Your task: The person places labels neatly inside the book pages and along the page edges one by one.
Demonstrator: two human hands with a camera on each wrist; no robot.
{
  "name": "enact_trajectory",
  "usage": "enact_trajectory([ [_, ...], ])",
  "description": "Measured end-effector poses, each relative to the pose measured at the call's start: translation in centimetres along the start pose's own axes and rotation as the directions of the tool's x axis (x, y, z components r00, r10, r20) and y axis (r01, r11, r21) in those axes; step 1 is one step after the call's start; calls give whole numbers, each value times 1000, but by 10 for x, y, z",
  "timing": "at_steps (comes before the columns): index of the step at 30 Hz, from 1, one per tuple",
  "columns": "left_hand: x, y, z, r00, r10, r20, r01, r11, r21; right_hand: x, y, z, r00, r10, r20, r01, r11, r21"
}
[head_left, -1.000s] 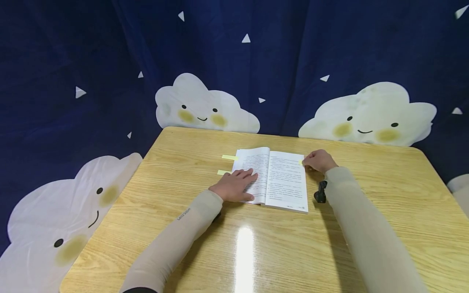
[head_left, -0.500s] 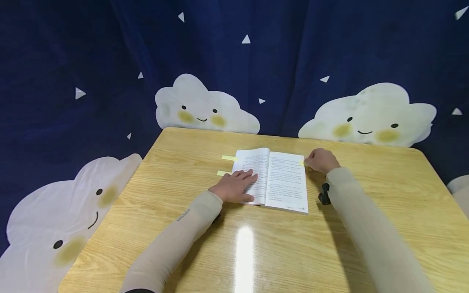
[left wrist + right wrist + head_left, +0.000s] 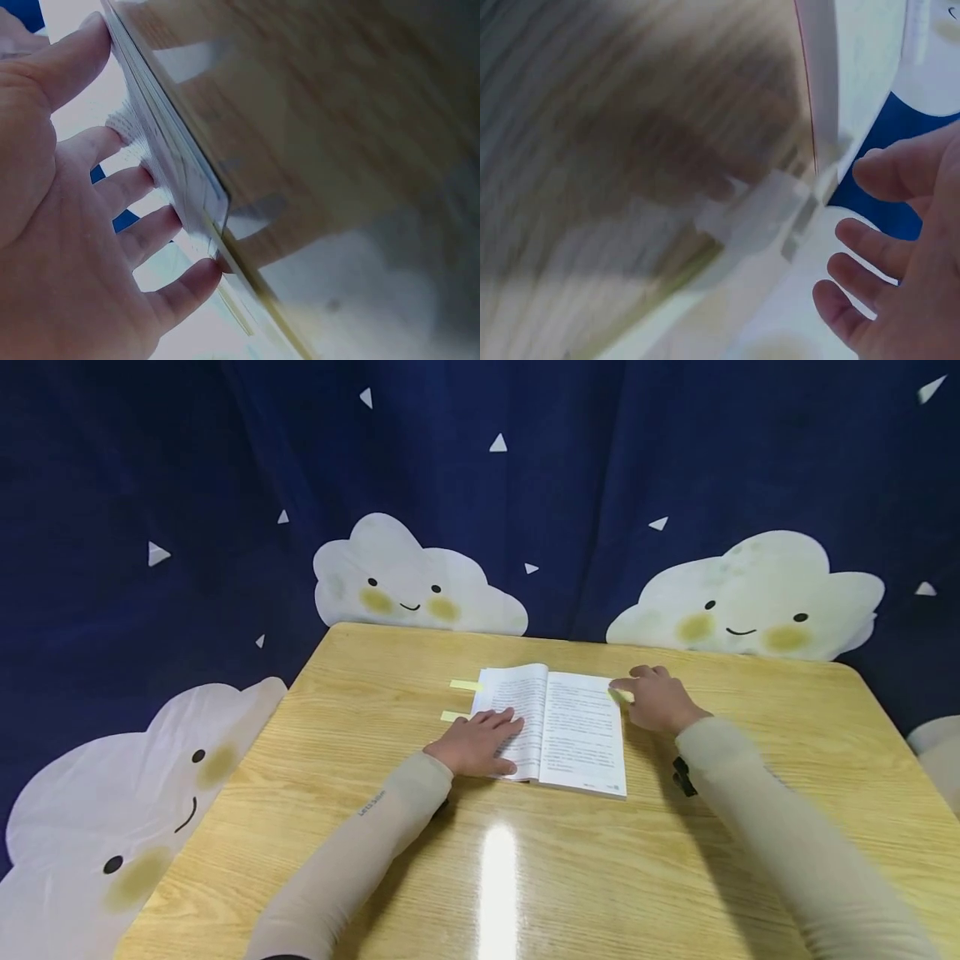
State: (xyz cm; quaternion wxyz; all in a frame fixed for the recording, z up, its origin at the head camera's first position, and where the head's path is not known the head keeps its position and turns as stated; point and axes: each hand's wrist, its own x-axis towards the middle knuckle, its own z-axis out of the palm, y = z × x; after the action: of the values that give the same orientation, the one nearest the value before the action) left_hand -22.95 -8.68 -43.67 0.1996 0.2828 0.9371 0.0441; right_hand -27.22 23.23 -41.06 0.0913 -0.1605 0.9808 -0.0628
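An open book [image 3: 581, 735] lies on the table with printed pages facing up. Spread fingers of my left hand [image 3: 474, 743] press flat on its left page; in the left wrist view that hand [image 3: 67, 187] lies along the edge of the page stack [image 3: 176, 142]. Two pale yellow sticky tabs, an upper one [image 3: 467, 685] and a lower one [image 3: 453, 716], stick out at the left edge. Another yellow tab [image 3: 622, 696] sits at the right page's edge, beneath the fingers of my right hand [image 3: 660, 700]. In the right wrist view, that hand's [image 3: 907, 240] fingers are apart and loosely bent, gripping nothing.
The wooden table [image 3: 390, 877] carries a bright light reflection in front of the book. A dark blue curtain [image 3: 450, 460] with smiling clouds hangs behind and beside it. A black wrist device [image 3: 682, 777] shows under the right sleeve.
My right hand's fingers have opened from their pinch at the right yellow tab and stretched out over it. My left hand stays on the left page. The view has shifted slightly.
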Motion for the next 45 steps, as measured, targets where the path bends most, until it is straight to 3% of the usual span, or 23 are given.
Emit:
enact_trajectory([
  [6,0,2,2,1000,8,-4,-8,1000,-1,1,-7,9,993,82,82,-84,996,29],
  [18,-5,1,3,1000,0,-12,0,1000,5,-2,-15,9,992,66,109,-63,998,-29],
  [30,-1,2,0,1000,-2,-2,2,1000,-5,-28,23,-22,997,52,-59,-41,984,172],
  [38,-1,1,-2,1000,-4,2,4,1000,-1,-46,48,-31,996,56,-70,-44,985,164],
  [45,-2,2,-2,1000,-6,8,6,1000,-8,-56,52,-30,994,85,-73,-74,986,149],
])
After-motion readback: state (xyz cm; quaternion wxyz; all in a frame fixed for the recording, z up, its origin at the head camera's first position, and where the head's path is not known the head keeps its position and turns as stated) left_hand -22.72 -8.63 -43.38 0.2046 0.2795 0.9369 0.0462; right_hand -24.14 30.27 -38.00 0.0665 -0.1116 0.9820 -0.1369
